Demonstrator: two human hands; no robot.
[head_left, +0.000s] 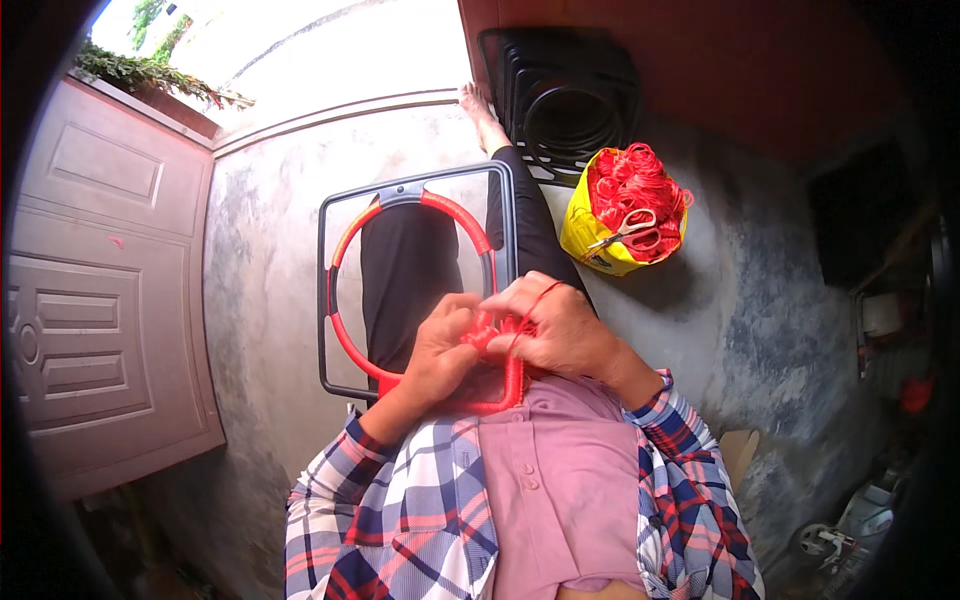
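A dark rectangular metal frame [322,270] with a ring inside it rests on my lap. Red cord wrapping [352,345] covers much of the ring and the frame's near right corner. Both hands meet over that corner. My left hand [440,345] pinches a bunch of red cord [482,335], its fingertips partly smeared by motion. Close beside it, my right hand [560,330] is closed on the same cord, and a strand loops over its fingers. The fingers hide just how the cord meets the frame there.
Right of my legs stands a yellow bag [578,225] full of red cord bundles [635,175], with scissors [632,228] lying on top. Several black frames [560,60] lean against the wall behind it. A panelled door [100,280] is at the left; a wheeled thing [825,540] stands lower right.
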